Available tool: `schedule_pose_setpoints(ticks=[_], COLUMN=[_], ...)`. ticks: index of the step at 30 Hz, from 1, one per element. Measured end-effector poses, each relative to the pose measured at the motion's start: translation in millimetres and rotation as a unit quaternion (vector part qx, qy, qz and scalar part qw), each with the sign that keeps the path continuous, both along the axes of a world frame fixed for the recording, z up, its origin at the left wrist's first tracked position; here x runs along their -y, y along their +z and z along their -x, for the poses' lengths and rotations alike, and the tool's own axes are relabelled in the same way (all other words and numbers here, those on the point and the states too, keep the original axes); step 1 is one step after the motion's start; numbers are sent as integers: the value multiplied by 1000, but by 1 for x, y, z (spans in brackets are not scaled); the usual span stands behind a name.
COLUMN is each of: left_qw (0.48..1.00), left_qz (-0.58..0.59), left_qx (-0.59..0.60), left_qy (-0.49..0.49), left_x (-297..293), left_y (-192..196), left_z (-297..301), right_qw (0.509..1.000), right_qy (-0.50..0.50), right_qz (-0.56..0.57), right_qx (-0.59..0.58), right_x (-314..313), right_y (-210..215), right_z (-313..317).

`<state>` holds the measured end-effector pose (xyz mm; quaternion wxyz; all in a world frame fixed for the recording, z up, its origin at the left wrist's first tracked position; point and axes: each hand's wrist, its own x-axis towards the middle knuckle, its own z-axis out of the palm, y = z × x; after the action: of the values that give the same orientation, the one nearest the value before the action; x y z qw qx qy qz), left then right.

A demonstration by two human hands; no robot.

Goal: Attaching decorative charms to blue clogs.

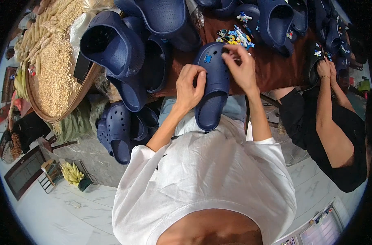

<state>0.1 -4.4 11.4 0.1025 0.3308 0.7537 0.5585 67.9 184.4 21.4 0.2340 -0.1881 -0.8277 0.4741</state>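
A navy blue clog (213,83) lies in front of me, its holed toe pointing away and its heel toward my white shirt. A light blue paw-shaped charm (208,59) sits on the left part of the toe. My left hand (190,86) is curled against the clog's left side, steadying it with thumb and fingers. At the right side of the toe is my right hand (241,67), its thumb and fingers drawn together. Whatever they pinch is too small to make out. Just beyond the toe lies a pile of colourful small charms (237,37) on the brown cloth (267,69).
Other navy clogs (112,45) are stacked at the left and along the far side. More clogs (119,126) hang lower left. A round basket (51,117) holds pale grains and cobs. At right, another person's hands (328,68) work on a dark clog (313,65).
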Motion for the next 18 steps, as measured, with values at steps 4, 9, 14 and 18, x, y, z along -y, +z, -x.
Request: schedule_pose_setpoints(ticks=[4,9,14,18], left_qw=[993,988,986,986], left_qz=[-22,-5,5,9], left_qx=[-109,-155,-169,-165], left_qy=[-27,-20,-7,3], left_x=[-1,1,-1,-5], left_y=[-2,-13,-20,-23], left_z=[-16,-24,-27,-28], right_qw=[993,978,965,957], right_qy=[-84,-106,87,97], right_qz=[-77,-178,-244,-249], right_qx=[27,14,41,114], right_x=[-40,-32,-4,-2], right_y=[-17,-9,-8,-7], right_z=[17,28,34,37])
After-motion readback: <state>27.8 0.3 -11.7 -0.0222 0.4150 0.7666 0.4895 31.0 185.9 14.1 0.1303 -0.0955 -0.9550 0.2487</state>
